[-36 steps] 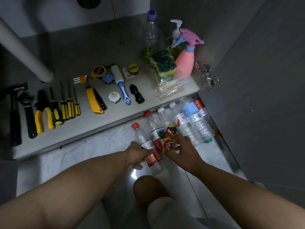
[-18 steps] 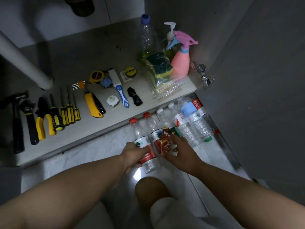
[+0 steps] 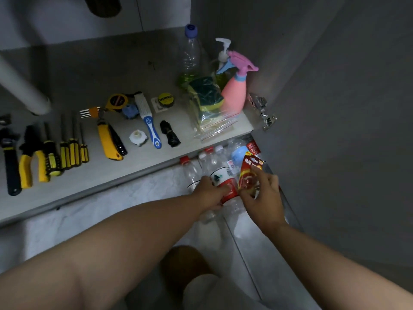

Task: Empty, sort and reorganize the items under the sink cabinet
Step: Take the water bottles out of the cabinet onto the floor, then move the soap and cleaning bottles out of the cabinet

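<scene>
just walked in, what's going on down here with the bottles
A person is at the open under-sink cabinet. The left hand grips a red-labelled plastic bottle among other bottles lying on the floor; the right hand pinches a small red packet beside it. A row of hand tools lies on the cabinet floor, with a pink spray bottle and bagged sponges at its right end.
</scene>
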The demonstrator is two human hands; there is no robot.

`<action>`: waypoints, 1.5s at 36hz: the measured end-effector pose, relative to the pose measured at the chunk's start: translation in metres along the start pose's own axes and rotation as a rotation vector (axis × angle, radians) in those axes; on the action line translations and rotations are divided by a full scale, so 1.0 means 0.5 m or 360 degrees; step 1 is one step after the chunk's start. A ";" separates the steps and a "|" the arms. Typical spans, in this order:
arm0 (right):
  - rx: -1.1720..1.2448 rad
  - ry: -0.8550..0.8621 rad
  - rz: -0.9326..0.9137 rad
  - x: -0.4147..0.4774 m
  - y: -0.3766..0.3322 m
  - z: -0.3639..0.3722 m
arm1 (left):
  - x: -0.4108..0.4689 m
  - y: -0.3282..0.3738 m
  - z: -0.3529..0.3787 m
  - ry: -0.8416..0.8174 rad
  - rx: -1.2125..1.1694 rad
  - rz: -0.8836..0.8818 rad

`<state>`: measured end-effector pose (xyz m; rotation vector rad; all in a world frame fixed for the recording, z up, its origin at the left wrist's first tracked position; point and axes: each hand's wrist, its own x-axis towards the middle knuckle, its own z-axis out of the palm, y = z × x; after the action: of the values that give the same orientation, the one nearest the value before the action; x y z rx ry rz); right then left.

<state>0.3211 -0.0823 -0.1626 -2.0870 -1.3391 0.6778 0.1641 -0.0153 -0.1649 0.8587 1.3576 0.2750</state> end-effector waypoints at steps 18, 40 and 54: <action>-0.0807 -0.0185 -0.0174 0.053 -0.035 -0.021 | -0.024 -0.048 -0.088 -0.0065 0.0317 -0.0129; -0.0834 -0.0478 -0.0754 0.064 -0.163 0.005 | -0.077 -0.010 -0.245 -0.0033 0.1100 0.0369; -0.1132 -0.0870 -0.1006 0.137 -0.375 0.114 | -0.123 -0.038 -0.459 0.0882 0.1585 0.0951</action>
<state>0.1887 0.0555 -0.0812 -1.7980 -2.7077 0.5443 -0.0686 0.0196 -0.1260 2.1545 1.7300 0.3022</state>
